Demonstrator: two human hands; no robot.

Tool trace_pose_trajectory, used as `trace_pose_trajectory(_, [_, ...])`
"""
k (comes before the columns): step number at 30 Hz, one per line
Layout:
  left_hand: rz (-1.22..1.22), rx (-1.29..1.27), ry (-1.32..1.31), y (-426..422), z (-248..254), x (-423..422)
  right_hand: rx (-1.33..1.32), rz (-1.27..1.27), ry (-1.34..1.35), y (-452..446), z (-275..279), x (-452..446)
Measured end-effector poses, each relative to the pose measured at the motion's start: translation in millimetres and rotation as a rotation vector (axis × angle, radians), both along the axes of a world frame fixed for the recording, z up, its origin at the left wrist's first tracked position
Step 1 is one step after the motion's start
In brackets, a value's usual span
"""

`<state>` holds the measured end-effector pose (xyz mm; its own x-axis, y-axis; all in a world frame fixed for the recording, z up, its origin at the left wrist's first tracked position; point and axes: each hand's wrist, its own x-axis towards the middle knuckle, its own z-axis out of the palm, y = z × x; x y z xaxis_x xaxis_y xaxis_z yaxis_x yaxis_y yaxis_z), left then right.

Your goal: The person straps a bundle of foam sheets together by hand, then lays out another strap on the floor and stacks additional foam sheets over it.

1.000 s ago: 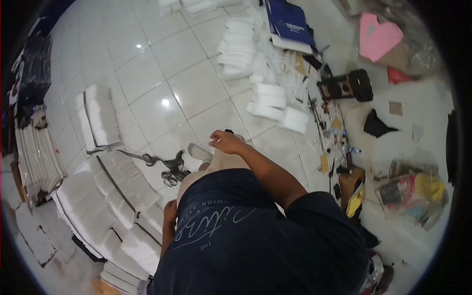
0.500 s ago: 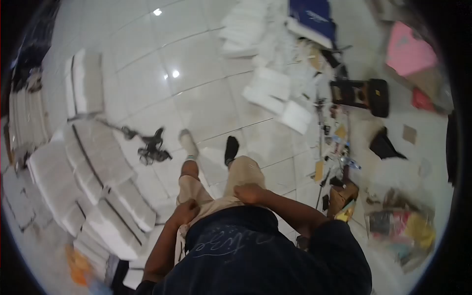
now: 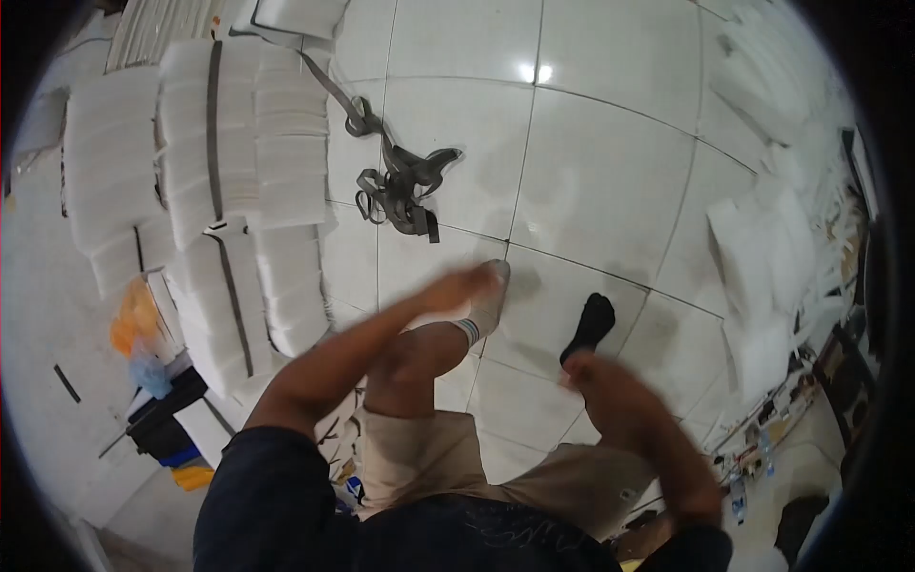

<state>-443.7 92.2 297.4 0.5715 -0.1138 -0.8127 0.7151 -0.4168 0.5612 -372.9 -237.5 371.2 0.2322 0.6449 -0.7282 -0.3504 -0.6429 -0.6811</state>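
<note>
My left hand [image 3: 467, 286], smeared by motion, reaches forward above my light sock [image 3: 488, 303]; its fingers cannot be made out. Over my right leg, close to the black sock [image 3: 593, 321], is my right hand [image 3: 589, 370], also blurred, and nothing can be seen in it. A tangled dark grey strap [image 3: 408, 186] lies on the tiled floor ahead of my left hand, with one end running toward the stacks at the upper left. Beige shorts [image 3: 419, 458] cover my bent legs.
Stacked bundles of white sheets [image 3: 286, 143], some bound with dark straps [image 3: 214, 133], stand on the left. An orange bag [image 3: 135, 315] sits beside them. Loose white sheets [image 3: 762, 257] and scattered small items line the right side.
Both hands have left the shorts and extended forward over my legs. My knees have bent and spread. The view has turned left and come closer to the strap and bundles.
</note>
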Motion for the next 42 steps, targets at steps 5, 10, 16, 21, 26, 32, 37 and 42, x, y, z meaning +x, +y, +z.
trace_pose_trajectory(5, [0.141,0.922,-0.368,174,-170,48,-0.192,0.221,-0.834,33,-205,129])
trace_pose_trajectory(10, [0.109,1.262,-0.183,200,-224,36,-0.049,-0.118,-0.695,88,-278,149])
trace_pose_trajectory(16, [-0.290,0.571,-0.407,121,-208,88,0.031,0.666,-0.606,81,-277,111])
trace_pose_trajectory(21, [-0.768,-0.203,-0.463,-52,-124,124,0.154,0.291,-0.982,75,-225,121])
trace_pose_trajectory(26, [-0.817,-0.771,-0.602,-114,-25,158,0.434,0.373,-1.193,45,-252,106])
trace_pose_trajectory(32, [-0.179,-0.650,-0.905,-61,15,193,0.292,0.483,-0.512,34,-220,38])
trace_pose_trajectory(37, [-0.435,-0.715,-0.780,-94,-15,161,0.234,0.324,-0.792,20,-267,109])
trace_pose_trajectory(42, [-0.379,-1.146,-0.753,-148,13,149,0.520,-0.276,-0.954,104,-202,149])
